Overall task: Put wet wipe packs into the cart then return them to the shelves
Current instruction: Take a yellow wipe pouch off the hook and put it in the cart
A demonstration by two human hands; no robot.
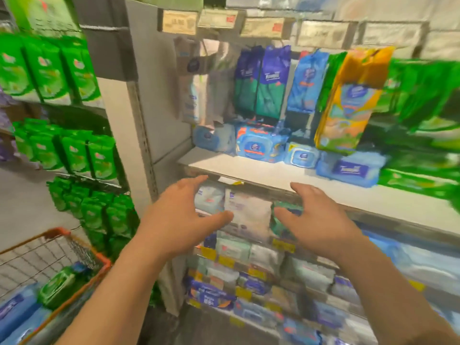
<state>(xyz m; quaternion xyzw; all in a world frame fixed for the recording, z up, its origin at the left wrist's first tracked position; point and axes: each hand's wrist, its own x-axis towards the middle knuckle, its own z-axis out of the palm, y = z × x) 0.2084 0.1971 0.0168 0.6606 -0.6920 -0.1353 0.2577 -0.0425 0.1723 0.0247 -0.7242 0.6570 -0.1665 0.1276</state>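
Both my hands reach toward the shelf just under the white shelf board (249,170). My left hand (181,215) is spread with straight fingers in front of a pale blue wipe pack (207,199). My right hand (316,215) is spread likewise in front of a teal-green pack (281,220). Between the hands stands a white wet wipe pack (249,215), untouched as far as I can tell. The orange-rimmed wire cart (74,247) sits at the lower left and holds a green pack (57,287) and blue packs (15,312).
The shelf above carries upright blue, purple, green and orange packs (348,100) and flat blue packs (258,145). Lower shelves hold several more packs behind yellow price tags (209,253). Green packs (72,70) fill the shelves to the left. The image is blurred.
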